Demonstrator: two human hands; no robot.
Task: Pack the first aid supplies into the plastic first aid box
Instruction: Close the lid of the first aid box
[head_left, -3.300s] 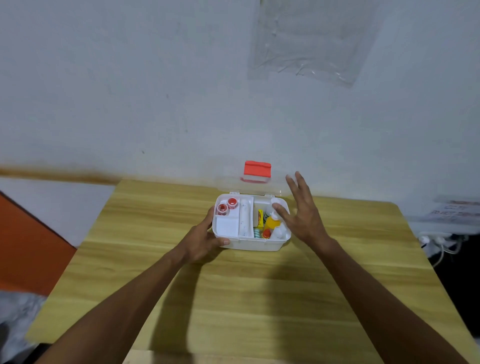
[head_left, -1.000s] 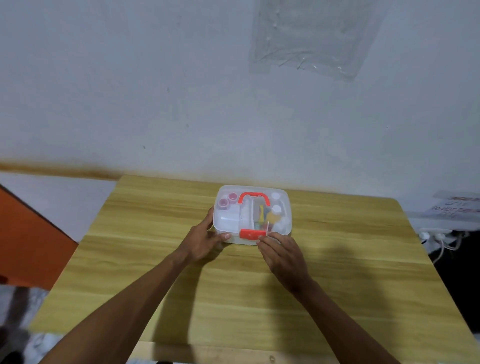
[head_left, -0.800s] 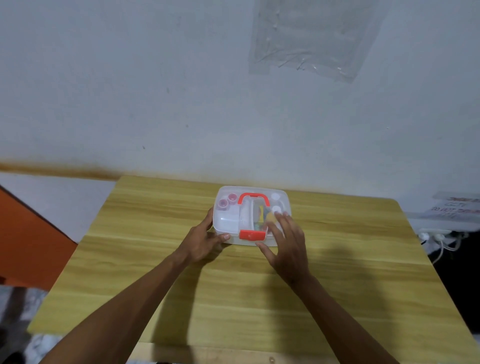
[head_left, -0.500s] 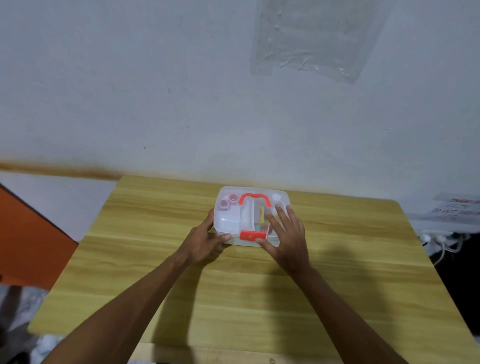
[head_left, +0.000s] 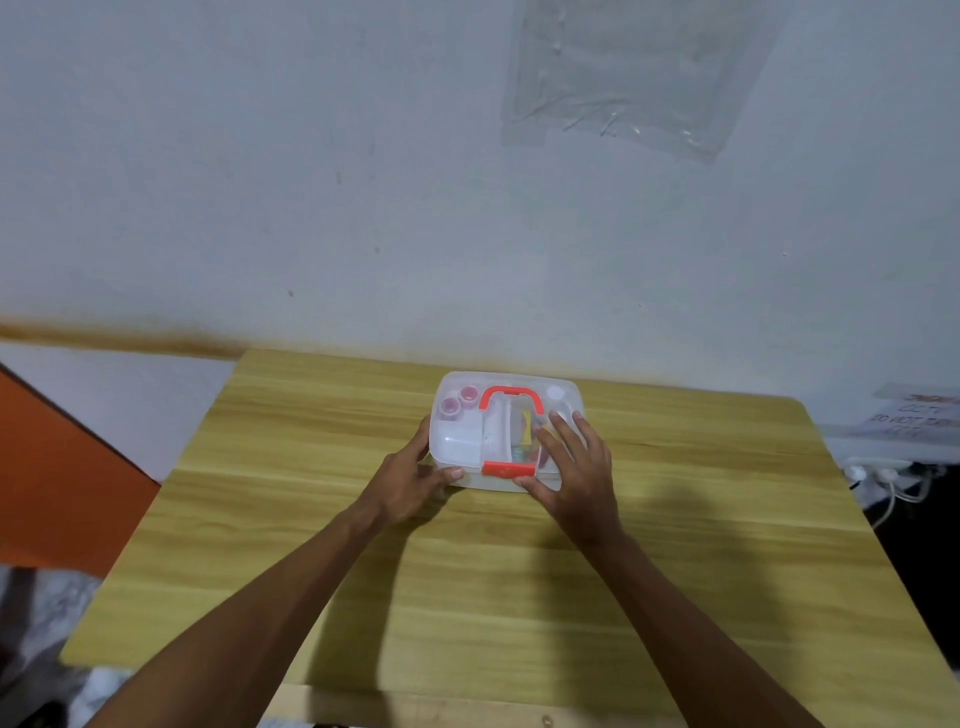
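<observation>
We see a big pale wall (head_left: 311, 156) at the back, with a sheet of clear plastic (head_left: 639, 78) stuck high up on it. Below the wall stands a wooden table (head_left: 467, 597) with a light yellow top. To the left of the table there is something orange (head_left: 57, 467), and to the right some white cables (head_left: 893, 483) hang by a paper with writing (head_left: 914, 421) that we cannot read. Two bare arms reach out over the table from the bottom edge. In the middle of the far side of the table sits the plastic first aid box (head_left: 504, 431), with its see-through lid (head_left: 462, 441) shut on top. The lid has a red handle (head_left: 511, 397) lying flat, and a red latch (head_left: 508, 469) sits on the front edge. Through the lid we see two small pink caps (head_left: 457, 402) on the left and some yellow and red things (head_left: 530, 441) in the middle, too blurry to name. Our left hand (head_left: 410, 478) curls around the near left corner of the box, fingers on the side and thumb on the front. Our right hand (head_left: 571, 467) lies flat and open on the right part of the lid, fingers spread, with the thumb touching the front just beside the red latch.
</observation>
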